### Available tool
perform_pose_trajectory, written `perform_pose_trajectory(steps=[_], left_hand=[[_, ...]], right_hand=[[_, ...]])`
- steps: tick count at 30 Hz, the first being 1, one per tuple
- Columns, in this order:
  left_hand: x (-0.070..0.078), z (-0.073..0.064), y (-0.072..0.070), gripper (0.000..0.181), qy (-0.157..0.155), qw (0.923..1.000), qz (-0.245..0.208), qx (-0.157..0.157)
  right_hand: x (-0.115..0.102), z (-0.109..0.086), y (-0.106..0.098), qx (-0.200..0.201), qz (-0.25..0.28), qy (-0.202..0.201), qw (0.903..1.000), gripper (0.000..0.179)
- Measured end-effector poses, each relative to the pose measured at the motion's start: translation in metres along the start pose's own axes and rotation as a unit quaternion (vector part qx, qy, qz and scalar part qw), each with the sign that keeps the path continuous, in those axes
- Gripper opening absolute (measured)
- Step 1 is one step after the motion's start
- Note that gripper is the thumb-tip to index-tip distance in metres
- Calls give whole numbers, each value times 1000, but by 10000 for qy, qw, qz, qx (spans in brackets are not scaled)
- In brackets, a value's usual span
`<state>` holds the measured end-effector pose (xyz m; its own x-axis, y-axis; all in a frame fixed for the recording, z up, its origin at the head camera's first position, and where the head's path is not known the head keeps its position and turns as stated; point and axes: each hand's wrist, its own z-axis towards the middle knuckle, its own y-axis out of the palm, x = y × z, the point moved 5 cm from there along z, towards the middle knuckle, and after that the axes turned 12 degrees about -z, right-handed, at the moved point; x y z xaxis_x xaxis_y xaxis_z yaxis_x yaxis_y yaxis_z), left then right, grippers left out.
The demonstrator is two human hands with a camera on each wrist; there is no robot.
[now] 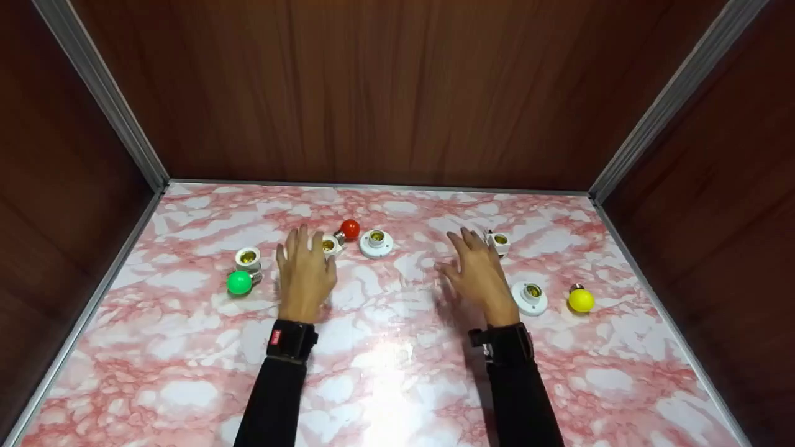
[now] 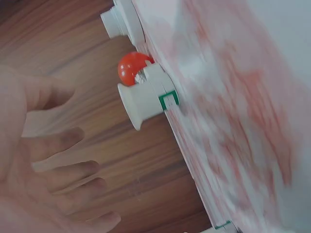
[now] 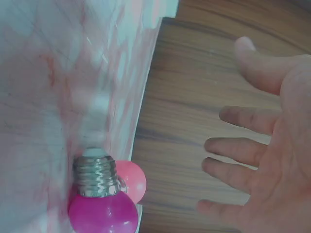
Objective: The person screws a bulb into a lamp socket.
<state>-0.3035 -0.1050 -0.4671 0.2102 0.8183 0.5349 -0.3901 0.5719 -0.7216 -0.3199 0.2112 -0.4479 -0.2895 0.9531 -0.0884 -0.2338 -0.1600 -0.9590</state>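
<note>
My left hand (image 1: pixel 304 276) is held over the table with fingers spread, holding nothing. Its fingers partly cover a white lamp socket (image 1: pixel 330 245), which the left wrist view shows apart from the fingertips. A red bulb (image 1: pixel 351 229) lies against that socket. Left of this hand, a green bulb (image 1: pixel 239 282) lies by another white socket (image 1: pixel 248 257). Fingers stretched, my right hand (image 1: pixel 479 273) is also empty, overlapping the edge of a white socket (image 1: pixel 502 246). The right wrist view has a magenta bulb (image 3: pixel 103 214) and a pink bulb (image 3: pixel 133 182) near that hand, hidden from the head view.
A round-based socket (image 1: pixel 376 248) stands right of the red bulb. Another round-based socket (image 1: pixel 529 304) and a yellow bulb (image 1: pixel 581 301) are right of the right hand. Brown wood-grain panels (image 1: pixel 385 93) enclose the marbled table (image 1: pixel 186 397) at the back and sides.
</note>
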Motion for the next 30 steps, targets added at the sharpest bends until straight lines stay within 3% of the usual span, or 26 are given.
perform_pose_trajectory(steps=[5,11,15,21,26,30], left_hand=[[-9,1,-10,47,-36,9994,-88,322],[-24,2,-19,51,-343,9990,-140,245],[-33,2,-25,51,-592,9981,-118,152],[-51,1,-39,59,-1054,9944,-30,46],[-66,-2,-56,67,-1459,9892,-146,27],[-80,-6,-70,69,-1804,9833,-257,-34]], right_hand=[[13,-2,-3,110,151,173,9997,65],[33,-7,-7,37,346,416,9985,61],[55,-12,-10,-271,650,779,9945,62],[91,-25,-14,-1157,822,1463,9790,67],[115,-40,-17,-2019,745,1985,9562,73],[128,-49,-16,-2416,713,2224,9418,84]])
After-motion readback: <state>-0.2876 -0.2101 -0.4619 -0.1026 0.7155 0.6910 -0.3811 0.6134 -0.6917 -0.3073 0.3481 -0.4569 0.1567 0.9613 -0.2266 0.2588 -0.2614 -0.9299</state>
